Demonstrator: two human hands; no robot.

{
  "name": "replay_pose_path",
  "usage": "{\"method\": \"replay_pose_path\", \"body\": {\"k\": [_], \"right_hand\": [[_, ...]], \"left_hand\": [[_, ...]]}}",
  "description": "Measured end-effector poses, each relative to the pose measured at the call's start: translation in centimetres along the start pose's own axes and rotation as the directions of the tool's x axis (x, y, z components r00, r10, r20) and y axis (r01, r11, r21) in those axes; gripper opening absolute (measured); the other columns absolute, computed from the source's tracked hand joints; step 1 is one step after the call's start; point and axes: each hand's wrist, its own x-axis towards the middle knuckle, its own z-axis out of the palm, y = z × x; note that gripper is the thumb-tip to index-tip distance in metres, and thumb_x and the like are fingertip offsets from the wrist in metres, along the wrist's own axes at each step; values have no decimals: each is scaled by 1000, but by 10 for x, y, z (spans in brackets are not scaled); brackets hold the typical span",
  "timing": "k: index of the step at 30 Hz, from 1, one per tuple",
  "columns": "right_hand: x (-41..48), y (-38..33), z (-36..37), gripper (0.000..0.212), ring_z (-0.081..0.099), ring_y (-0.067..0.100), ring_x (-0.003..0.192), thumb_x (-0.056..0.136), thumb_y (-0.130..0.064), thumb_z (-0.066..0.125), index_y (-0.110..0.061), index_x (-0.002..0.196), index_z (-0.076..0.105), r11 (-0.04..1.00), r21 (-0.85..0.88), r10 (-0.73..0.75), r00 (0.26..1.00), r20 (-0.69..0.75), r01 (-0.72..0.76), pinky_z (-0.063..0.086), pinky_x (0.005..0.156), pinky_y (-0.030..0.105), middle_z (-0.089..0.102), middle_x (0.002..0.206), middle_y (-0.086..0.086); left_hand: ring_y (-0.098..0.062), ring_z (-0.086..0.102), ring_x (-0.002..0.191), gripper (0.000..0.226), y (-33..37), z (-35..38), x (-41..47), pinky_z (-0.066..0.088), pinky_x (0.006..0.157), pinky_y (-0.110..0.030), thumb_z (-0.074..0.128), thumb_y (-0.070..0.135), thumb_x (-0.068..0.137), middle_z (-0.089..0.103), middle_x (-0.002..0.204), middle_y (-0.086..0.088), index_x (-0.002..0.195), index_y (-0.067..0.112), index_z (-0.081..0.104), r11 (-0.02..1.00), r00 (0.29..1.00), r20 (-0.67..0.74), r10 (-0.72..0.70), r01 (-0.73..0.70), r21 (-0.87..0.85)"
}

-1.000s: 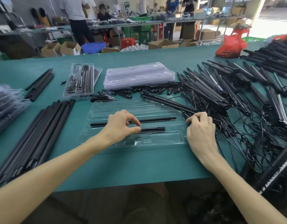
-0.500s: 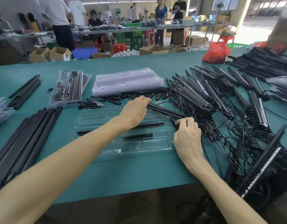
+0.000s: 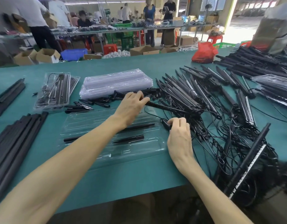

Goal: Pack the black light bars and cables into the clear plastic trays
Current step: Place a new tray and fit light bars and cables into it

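A clear plastic tray (image 3: pixel 84 125) lies open on the green table in front of me. In it lie a long thin black rod (image 3: pixel 139 126) and a short black spike (image 3: pixel 129 139). My left hand (image 3: pixel 131 105) reaches over the tray's far edge and grips the near end of a black light bar (image 3: pixel 168 108) that points right into the heap. My right hand (image 3: pixel 179 136) sits at the tray's right end and pinches a small black cable controller (image 3: pixel 165 123). A big tangle of light bars and cables (image 3: pixel 212 101) covers the table on the right.
A stack of empty clear trays (image 3: pixel 117 81) lies beyond the open one, with loose black spikes (image 3: pixel 84 107) before it. A filled tray (image 3: pixel 54 91) sits far left. Long black strips (image 3: pixel 15 143) lie at the left edge. A red bag (image 3: pixel 204 53) and people stand behind.
My left hand left the spike in the tray and reached up and right to take a light bar's end. My right hand stayed at the tray's right end on the cable part.
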Motion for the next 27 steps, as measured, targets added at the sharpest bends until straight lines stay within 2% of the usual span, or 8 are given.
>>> {"method": "replay_pose_path", "body": {"k": [4, 7, 11, 13, 17, 20, 25, 27], "right_hand": [[1, 0, 0, 36, 47, 22, 97, 88, 15, 51, -7, 117, 56, 1000, 19, 12, 1000, -2, -12, 47, 87, 37, 51, 115, 9], [1, 0, -2, 35, 45, 22, 100, 91, 14, 48, -5, 119, 57, 999, 44, 15, 1000, -6, -14, 47, 88, 37, 50, 117, 10], [2, 0, -2, 33, 43, 23, 102, 93, 12, 45, -3, 119, 57, 999, 49, 17, 1000, 1, -17, 46, 87, 37, 50, 117, 13], [2, 0, -1, 36, 42, 24, 106, 92, 13, 45, -4, 121, 57, 998, 51, 29, 1000, 10, -30, 46, 87, 36, 49, 119, 13], [3, 2, 1, 37, 42, 25, 107, 90, 12, 46, -2, 122, 58, 998, 43, 33, 999, 20, -34, 41, 83, 32, 49, 119, 14], [3, 5, 2, 36, 42, 25, 109, 91, 11, 46, -4, 120, 61, 999, 50, 19, 999, 27, -21, 36, 81, 30, 51, 118, 12], [2, 5, 3, 30, 43, 24, 107, 93, 10, 47, -4, 110, 67, 999, 42, -6, 999, 42, 4, 42, 83, 32, 52, 115, 10], [1, 4, 2, 28, 43, 24, 107, 94, 8, 47, -4, 107, 68, 999, 50, -3, 999, 49, 0, 46, 85, 36, 51, 114, 9]], "left_hand": [[-27, 52, 100, 42, -9, -24, -14, 39, 100, -42, 56, -3, 96, 53, 113, -12, 135, 12, 56, 999, 990, -132, 43, -38, 36], [-31, 53, 99, 33, -15, -40, -33, 46, 92, -45, 59, -1, 96, 54, 111, -16, 129, 5, 58, 991, 976, -181, 122, -110, 74], [-28, 55, 69, 24, -29, -54, -68, 54, 63, -44, 57, 3, 97, 54, 103, -18, 121, -3, 57, 988, 975, -160, 154, -150, 35], [-26, 54, 64, 26, -36, -56, -88, 55, 58, -40, 58, 3, 96, 53, 104, -18, 121, -3, 55, 990, 980, -140, 141, -140, 16], [-29, 60, 76, 27, -42, -53, -121, 51, 69, -42, 59, 0, 95, 60, 108, -17, 121, 0, 55, 988, 984, -94, 152, -148, 50], [-28, 64, 82, 29, -38, -53, -140, 51, 77, -41, 60, -5, 93, 66, 102, -11, 122, 2, 57, 984, 986, -22, 167, -165, 63], [-22, 62, 94, 56, -30, -55, -157, 47, 85, -36, 67, -11, 78, 61, 109, -4, 128, 10, 55, 990, 988, 102, 118, -125, 63], [-19, 59, 97, 53, -27, -52, -159, 45, 89, -32, 68, -6, 83, 58, 112, -1, 130, 15, 55, 995, 988, 141, 65, -74, 62]]}}
